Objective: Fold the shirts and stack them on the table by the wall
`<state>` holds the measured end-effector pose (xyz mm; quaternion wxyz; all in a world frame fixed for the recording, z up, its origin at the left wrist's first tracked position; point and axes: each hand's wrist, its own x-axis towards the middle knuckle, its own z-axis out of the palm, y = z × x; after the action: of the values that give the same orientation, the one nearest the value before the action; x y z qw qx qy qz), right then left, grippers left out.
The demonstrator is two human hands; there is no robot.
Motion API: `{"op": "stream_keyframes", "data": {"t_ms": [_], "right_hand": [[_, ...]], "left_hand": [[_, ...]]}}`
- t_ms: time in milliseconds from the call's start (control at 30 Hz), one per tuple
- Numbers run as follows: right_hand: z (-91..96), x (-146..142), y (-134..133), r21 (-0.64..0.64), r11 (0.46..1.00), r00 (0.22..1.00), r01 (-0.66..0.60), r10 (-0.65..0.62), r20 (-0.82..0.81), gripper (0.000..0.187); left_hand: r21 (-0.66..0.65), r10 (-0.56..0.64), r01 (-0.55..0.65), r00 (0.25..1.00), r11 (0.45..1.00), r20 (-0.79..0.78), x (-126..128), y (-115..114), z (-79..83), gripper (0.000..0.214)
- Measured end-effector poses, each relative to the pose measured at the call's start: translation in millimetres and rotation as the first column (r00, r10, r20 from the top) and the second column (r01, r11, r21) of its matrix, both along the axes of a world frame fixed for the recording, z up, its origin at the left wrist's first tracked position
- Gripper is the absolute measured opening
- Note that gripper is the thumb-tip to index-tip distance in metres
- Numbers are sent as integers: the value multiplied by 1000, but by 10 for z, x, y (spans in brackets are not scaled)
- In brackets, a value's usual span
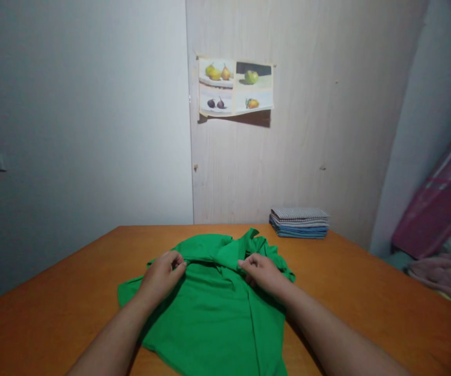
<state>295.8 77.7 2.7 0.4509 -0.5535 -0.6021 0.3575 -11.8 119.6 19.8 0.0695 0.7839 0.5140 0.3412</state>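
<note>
A bright green cloth garment [213,318], perhaps a shirt, lies crumpled over the middle of the table, its near end running off the bottom of the view. My left hand [166,271] pinches a fold of it at the upper left, thumb against fingers. At the upper right, my right hand [262,271] has its fingers closed on another fold, near a bunched part that looks like a collar or placket. Both hands rest low over the fabric, and a raised fold stretches between them. The fingertips of the right hand are partly hidden by the cloth.
The orange wooden table [72,292] reaches back to the wall. A stack of folded cloths [299,223], checked and blue, sits at its far right corner. A fruit picture sheet [235,86] hangs on the wall. Beyond the right edge lies pinkish fabric [440,274].
</note>
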Motion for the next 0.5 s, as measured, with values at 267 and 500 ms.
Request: {"op": "stream_keyframes", "data": {"t_ms": [267,500], "right_hand": [[-48,-66,130,-68,998,1000,16,-14,23,27],[105,-128,44,-41,998,967,-50,38,-250,17]], "left_hand": [[120,-70,89,985,989,-159,95,34,-22,30],[161,25,21,960,987,-278,84,154,-166,28]]}}
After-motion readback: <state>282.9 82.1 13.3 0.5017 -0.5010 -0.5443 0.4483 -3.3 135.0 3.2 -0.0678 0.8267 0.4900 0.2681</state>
